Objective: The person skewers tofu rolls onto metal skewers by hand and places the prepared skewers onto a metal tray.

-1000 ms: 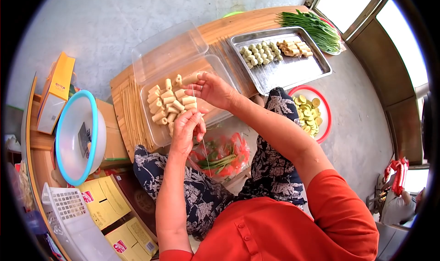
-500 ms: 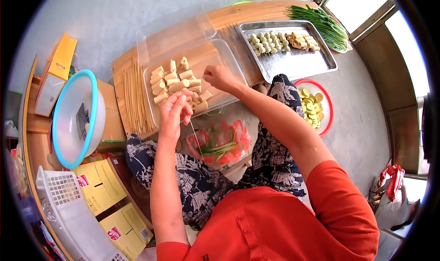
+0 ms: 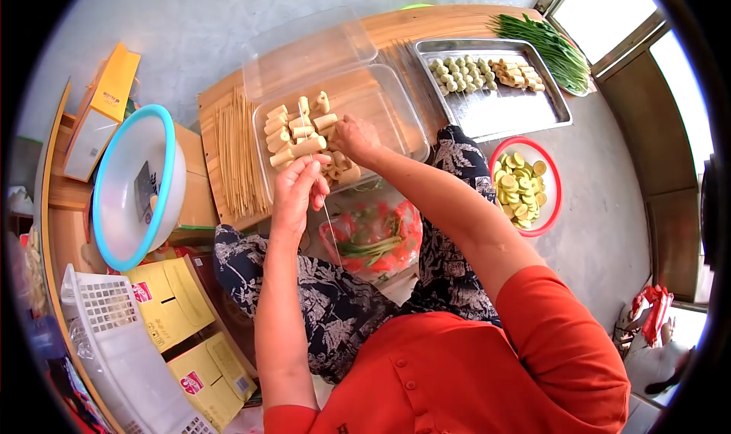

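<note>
Pinched in my left hand (image 3: 295, 189) is a thin wooden skewer (image 3: 330, 224), slanting down past my fingers toward my lap. Above that hand, tan tube-shaped rolls (image 3: 278, 122) lie in a clear plastic container (image 3: 388, 103). Whether any roll is on the skewer, I cannot tell. My right hand (image 3: 358, 138) is at the right side of the rolls, its fingers bent and drawn together among them. The fingertips are partly hidden, so what they grip cannot be made out. Left of the container lies a spread of loose skewers (image 3: 236, 152).
A metal tray (image 3: 487, 122) holds green skewered balls and tan rolls, with green stalks (image 3: 544, 49) beyond. A red-rimmed bowl (image 3: 558, 190) of sliced vegetables is at right. Red plastic bag (image 3: 381, 240) sits below the container. A blue-rimmed basin (image 3: 99, 213) and cartons (image 3: 179, 304) are left.
My right hand has moved down and left to the rolls from over the container's right part. The left hand still pinches the skewer. The whole view has shifted slightly.
</note>
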The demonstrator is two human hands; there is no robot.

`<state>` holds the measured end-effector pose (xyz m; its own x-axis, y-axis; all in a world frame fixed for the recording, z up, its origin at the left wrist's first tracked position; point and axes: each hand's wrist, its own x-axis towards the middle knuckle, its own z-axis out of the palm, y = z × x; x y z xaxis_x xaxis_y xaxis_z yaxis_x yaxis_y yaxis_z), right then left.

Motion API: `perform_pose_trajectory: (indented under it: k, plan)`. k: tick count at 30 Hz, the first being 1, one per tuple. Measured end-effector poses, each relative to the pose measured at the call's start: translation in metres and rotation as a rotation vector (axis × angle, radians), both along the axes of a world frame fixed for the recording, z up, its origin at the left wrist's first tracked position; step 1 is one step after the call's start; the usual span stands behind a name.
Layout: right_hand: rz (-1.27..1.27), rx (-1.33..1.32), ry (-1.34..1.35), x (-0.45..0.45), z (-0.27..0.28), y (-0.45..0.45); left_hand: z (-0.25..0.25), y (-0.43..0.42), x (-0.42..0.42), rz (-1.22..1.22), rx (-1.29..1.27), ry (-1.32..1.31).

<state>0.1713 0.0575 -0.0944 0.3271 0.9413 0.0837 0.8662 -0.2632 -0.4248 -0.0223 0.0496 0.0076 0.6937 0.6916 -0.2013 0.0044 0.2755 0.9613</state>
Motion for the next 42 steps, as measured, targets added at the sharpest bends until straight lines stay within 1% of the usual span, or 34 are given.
perform_pose_trajectory:
  k: [1,5,7,8,9,11,12,13,15,18,21,30,40,42]
  plan:
    - [-0.032,-0.044,0.0,0.0,0.0,0.0,0.001,0.0,0.001,-0.007,0.0,0.004]
    - [-0.094,-0.019,0.058,0.011,0.009,0.003,-0.002,-0.001,0.004,-0.029,-0.002,0.01]
    - [-0.149,0.132,0.79,0.022,0.018,0.005,-0.002,-0.002,0.005,-0.049,-0.013,0.004]
    - [-0.111,0.147,1.094,0.028,0.022,0.005,-0.002,-0.003,0.007,-0.068,-0.026,0.0]
    - [-0.113,0.151,1.088,0.032,0.025,0.003,-0.002,-0.004,0.008,-0.073,-0.025,-0.005]
    - [-0.081,0.311,1.556,0.034,0.044,-0.007,-0.002,-0.006,0.011,-0.135,-0.008,0.019]
    - [-0.077,0.326,1.624,0.035,0.054,-0.011,-0.003,-0.008,0.013,-0.145,-0.003,0.029]
    - [-0.08,0.333,1.622,0.038,0.057,-0.014,-0.003,-0.009,0.015,-0.152,-0.001,0.028]
    - [0.007,0.434,1.72,0.041,0.062,-0.018,-0.003,-0.012,0.018,-0.199,-0.033,0.031]
    - [0.043,0.484,1.742,0.043,0.069,-0.023,-0.002,-0.015,0.024,-0.21,-0.032,0.04]
    - [0.08,0.489,1.777,0.046,0.07,-0.026,-0.002,-0.017,0.029,-0.207,-0.041,0.042]
    - [0.088,0.471,1.755,0.047,0.079,-0.033,-0.006,-0.017,0.039,-0.202,-0.041,0.012]
    - [0.066,0.45,1.732,0.05,0.068,-0.031,-0.004,-0.017,0.038,-0.204,-0.046,-0.002]
    - [0.103,0.459,1.739,0.049,0.067,-0.031,-0.005,-0.017,0.038,-0.2,-0.045,-0.002]
